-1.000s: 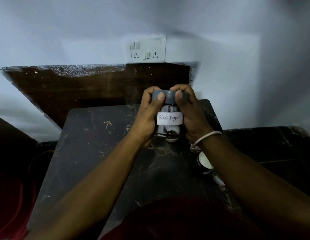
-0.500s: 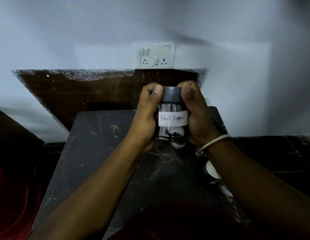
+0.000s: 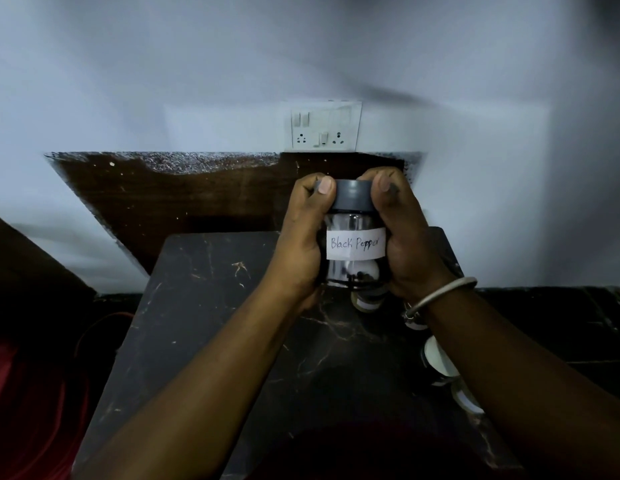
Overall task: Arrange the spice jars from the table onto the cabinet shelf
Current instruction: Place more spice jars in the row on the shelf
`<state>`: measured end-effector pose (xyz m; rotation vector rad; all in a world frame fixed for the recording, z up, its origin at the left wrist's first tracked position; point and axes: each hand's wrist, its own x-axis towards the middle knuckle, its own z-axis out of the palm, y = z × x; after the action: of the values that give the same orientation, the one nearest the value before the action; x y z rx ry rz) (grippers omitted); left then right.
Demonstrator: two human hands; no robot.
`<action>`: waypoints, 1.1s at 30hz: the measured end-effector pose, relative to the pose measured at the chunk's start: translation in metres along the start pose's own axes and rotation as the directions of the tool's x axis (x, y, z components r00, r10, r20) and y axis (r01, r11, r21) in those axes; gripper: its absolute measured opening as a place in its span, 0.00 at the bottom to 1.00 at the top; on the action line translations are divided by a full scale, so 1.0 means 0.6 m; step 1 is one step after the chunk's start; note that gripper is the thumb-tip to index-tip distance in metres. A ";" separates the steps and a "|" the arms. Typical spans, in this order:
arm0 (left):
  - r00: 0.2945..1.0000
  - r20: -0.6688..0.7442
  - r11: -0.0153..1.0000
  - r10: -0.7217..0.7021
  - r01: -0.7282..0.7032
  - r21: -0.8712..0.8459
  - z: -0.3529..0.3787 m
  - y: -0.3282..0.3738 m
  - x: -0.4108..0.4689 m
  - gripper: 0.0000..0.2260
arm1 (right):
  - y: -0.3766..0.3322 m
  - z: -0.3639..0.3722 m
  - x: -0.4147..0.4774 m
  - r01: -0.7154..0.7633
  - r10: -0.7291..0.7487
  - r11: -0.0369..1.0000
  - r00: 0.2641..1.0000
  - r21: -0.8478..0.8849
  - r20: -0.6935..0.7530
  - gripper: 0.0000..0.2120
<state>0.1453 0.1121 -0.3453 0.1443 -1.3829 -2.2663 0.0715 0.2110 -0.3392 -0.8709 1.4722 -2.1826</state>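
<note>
A clear glass jar (image 3: pixel 354 249) with a grey lid and a white label reading "Black Pepper" is held upright above the dark marble table (image 3: pixel 211 334). My left hand (image 3: pixel 303 237) grips its left side and my right hand (image 3: pixel 403 237) its right side, both thumbs pressed on the lid's edge. A few dark grains lie at the jar's bottom. Another spice jar (image 3: pixel 365 299) stands on the table just below the held one. More jars with white lids (image 3: pixel 438 362) sit along the table's right edge, partly hidden by my right forearm.
A brown wooden panel (image 3: pixel 183 199) leans against the white wall behind the table. A white switch and socket plate (image 3: pixel 324 126) is on the wall above it. Red cloth (image 3: pixel 27 403) lies at the lower left. A dark counter (image 3: pixel 561 320) runs to the right.
Both hands have lifted the Black Pepper jar a little higher off the table and nearer the camera. My thumbs have slid from the lid's top to its edges.
</note>
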 end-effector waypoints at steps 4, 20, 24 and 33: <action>0.998 0.006 0.998 0.063 -0.063 0.018 0.005 0.022 0.012 0.08 | -0.025 0.012 0.015 -0.017 0.017 1.000 1.000 -0.023 -0.008 0.33; 0.745 0.150 0.634 0.650 -0.641 0.433 0.100 0.439 0.309 0.14 | -0.396 0.150 0.364 0.501 -0.492 0.660 0.851 -0.560 0.183 0.22; 0.739 0.206 0.390 0.642 -0.546 0.741 0.058 0.493 0.406 0.17 | -0.392 0.177 0.490 0.472 -0.504 0.581 0.848 -0.664 0.162 0.17; 0.792 0.034 -0.126 0.610 0.054 0.991 -0.032 0.494 0.480 0.15 | -0.355 0.212 0.686 0.315 -0.232 0.498 0.946 -0.808 0.225 0.13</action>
<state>-0.0004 -0.1441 -0.0545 0.7101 -2.1670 -0.2136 -0.1406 -0.0444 0.0086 -1.5657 2.5387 -1.4539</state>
